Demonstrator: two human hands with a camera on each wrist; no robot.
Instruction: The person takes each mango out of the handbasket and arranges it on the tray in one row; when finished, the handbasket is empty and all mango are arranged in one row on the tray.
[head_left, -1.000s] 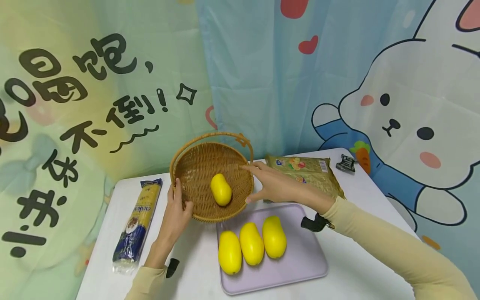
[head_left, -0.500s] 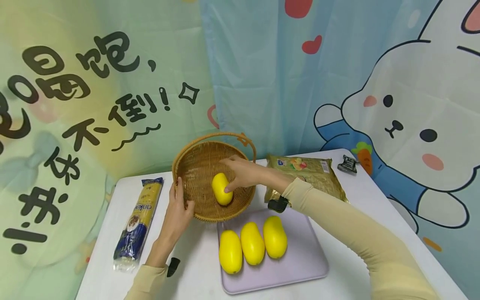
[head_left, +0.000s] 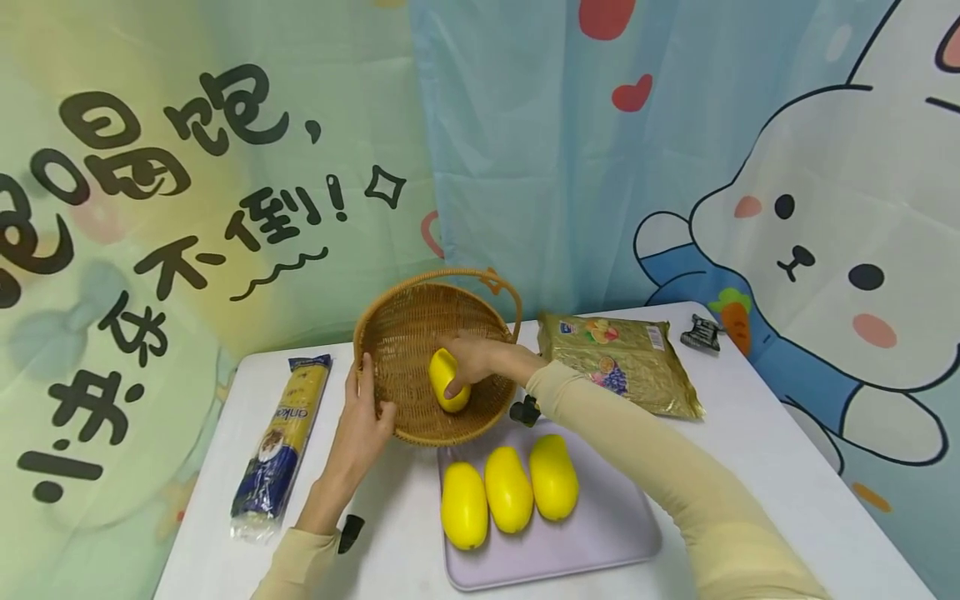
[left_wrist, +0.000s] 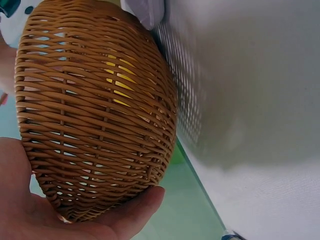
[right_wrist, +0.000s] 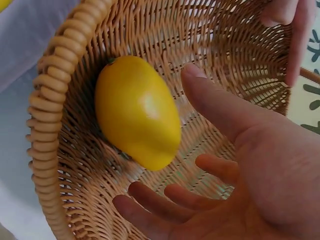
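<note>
A wicker basket [head_left: 397, 375] with a looped handle stands tilted at the back of the table, its mouth facing me. My left hand [head_left: 362, 429] grips its left rim; in the left wrist view the thumb and fingers lie around the woven wall [left_wrist: 95, 105]. One yellow mango [right_wrist: 137, 115] rests inside the basket. Reaching into the basket, my right hand [head_left: 476, 364] has its thumb and fingers spread beside the mango, and the right wrist view shows a gap between them. Several fingers are partly hidden in the head view.
Three yellow mangoes [head_left: 508, 490] lie side by side on a pale purple tray [head_left: 615, 533] in front of the basket. A blue and yellow noodle packet [head_left: 281, 450] is at left. Behind the right arm lie a gold food bag [head_left: 637, 358] and a small black packet [head_left: 701, 333].
My right hand has let go of the basket's right rim and moved left into the basket, up to the mango. The left hand keeps holding the rim.
</note>
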